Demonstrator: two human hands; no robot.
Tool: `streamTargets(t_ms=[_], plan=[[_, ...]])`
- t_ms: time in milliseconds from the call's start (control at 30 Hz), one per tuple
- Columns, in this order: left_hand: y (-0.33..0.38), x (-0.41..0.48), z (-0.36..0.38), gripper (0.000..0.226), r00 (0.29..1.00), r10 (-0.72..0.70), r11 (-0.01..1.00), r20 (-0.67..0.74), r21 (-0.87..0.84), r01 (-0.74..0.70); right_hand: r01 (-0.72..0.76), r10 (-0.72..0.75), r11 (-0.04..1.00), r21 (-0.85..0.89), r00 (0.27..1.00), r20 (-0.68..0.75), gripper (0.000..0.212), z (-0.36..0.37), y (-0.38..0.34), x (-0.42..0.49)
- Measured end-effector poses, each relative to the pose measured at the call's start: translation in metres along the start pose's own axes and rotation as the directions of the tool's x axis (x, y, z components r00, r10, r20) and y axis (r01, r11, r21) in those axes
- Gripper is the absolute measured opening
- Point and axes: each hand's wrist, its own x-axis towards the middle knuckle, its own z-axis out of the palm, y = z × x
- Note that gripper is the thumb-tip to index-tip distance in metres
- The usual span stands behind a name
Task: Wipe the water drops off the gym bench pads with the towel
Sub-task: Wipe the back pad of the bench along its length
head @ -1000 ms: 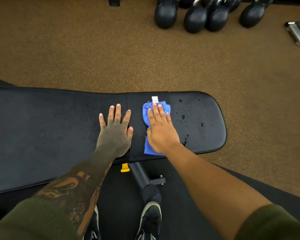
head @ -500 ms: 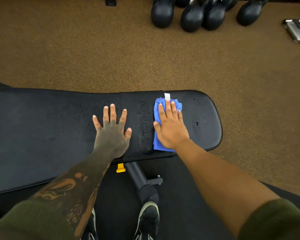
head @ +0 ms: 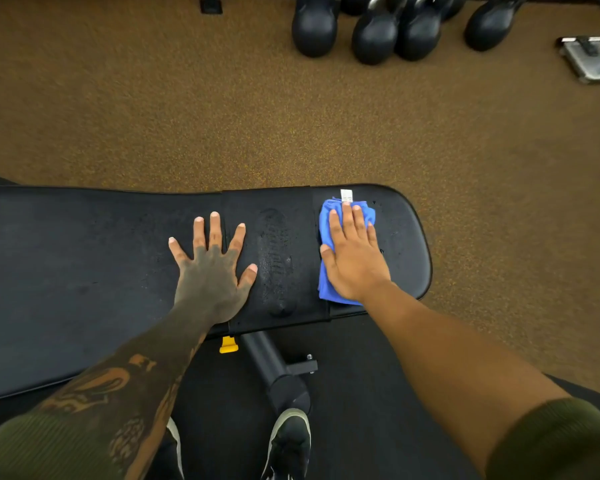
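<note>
A person leans over a black gym bench, both hands flat on its pads. The right hand (head: 355, 256) presses a folded blue towel (head: 326, 289) onto the short seat pad (head: 404, 244) at the bench's right end; its grip is loose, fingers extended and close together over the cloth rather than curled around it. The towel's white tag (head: 346, 195) pokes out just beyond the fingertips, near the pad's far edge. Blue cloth shows along the thumb side of the hand and at the near edge of the pad.

The left hand (head: 212, 271), tattooed across its back, lies palm down with fingers spread and holds nothing. It rests at the right end of the long back pad (head: 84, 271), its thumb reaching onto the middle section (head: 274, 258) between the two pads, where a streaky wet smear glistens. A few small drops dot the seat pad just right of the towel.

Below the bench, a yellow adjustment tab (head: 228, 344) and a black frame tube (head: 274, 372) show above the person's dark shoes (head: 288, 441). Olive sleeves (head: 555, 445) are pushed up both forearms. Black kettlebells (head: 374, 38) stand on the brown speckled floor (head: 153, 116) well beyond the bench.
</note>
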Motion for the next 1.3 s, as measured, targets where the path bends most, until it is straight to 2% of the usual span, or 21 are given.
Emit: streamTargets(t_ms=[200,500,767,933,1067,1233,1300], plan=[[0.002,0.001,-0.004,0.072,1.000,-0.007,1.000,0.004,-0.014,0.008,0.141,-0.142,0.990,0.013,0.990,0.022,0.068,0.006,0.011,-0.032],[0.034,0.007,-0.006,0.067,0.998,0.042,0.998,-0.039,-0.039,-0.044,-0.010,0.010,0.999,0.044,1.000,-0.014,0.061,-0.006,0.031,-0.009],[0.044,0.009,0.003,0.066,0.998,0.054,0.998,-0.040,-0.016,-0.055,0.120,-0.120,0.993,0.010,0.992,0.046,0.065,0.003,0.046,-0.030],[0.045,0.009,0.002,0.066,0.997,0.060,0.998,-0.038,-0.006,-0.060,0.024,-0.025,0.999,0.038,0.999,0.026,0.061,-0.009,0.066,-0.019],[0.046,0.008,0.002,0.068,0.998,0.062,0.998,-0.032,0.004,-0.062,-0.019,0.019,0.999,0.040,1.000,0.006,0.062,-0.014,0.056,-0.001],[0.047,0.007,-0.001,0.070,0.998,0.064,0.997,-0.015,0.033,-0.064,0.089,-0.089,0.996,0.013,0.996,0.032,0.061,-0.007,0.037,-0.010],[0.049,0.007,-0.003,0.069,0.996,0.085,0.996,-0.034,0.014,-0.085,0.138,-0.138,0.990,0.016,0.990,-0.003,0.065,-0.005,0.038,-0.020]])
